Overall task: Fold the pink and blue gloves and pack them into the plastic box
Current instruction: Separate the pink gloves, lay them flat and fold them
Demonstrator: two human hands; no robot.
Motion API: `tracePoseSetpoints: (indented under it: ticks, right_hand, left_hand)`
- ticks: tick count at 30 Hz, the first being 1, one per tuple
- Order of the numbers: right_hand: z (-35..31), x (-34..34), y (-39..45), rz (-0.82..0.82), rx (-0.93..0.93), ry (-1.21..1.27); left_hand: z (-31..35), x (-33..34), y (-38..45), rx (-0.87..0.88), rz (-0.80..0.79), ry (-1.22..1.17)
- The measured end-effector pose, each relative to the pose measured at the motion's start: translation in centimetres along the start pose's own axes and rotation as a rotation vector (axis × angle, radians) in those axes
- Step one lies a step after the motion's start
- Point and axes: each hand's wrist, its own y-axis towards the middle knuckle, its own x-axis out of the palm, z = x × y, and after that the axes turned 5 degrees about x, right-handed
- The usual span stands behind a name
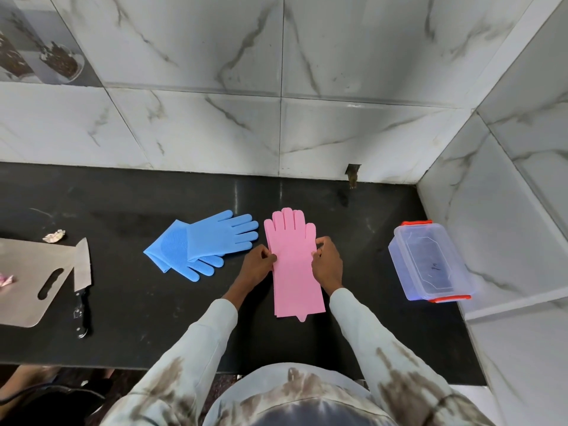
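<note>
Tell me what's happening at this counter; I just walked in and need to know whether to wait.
A person is working on glove packing at the black counter. The left hand and right hand each pinch a side edge of the pink gloves, which lie flat and stacked, fingers pointing toward the wall, not yet folded. The blue gloves lie loosely overlapped to the left, untouched. The plastic box sits to the right, with no gloves in it. A cutting board and a knife lie at far left.
</note>
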Motion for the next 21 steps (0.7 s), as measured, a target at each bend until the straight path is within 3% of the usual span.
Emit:
tracePoseSetpoints:
  ticks: [13,21]
  right_hand:
    - [-0.5,-0.8,1.7,-0.071,0.028,-0.077]
    - [-0.6,-0.9,2.7,-0.061,-0.050,-0.255]
  left_hand:
    - [2.2,-0.3,1.7,-0.091,-0.031,-0.020]
    - [1.9,0.0,3.1,0.060,0.050,0.266]
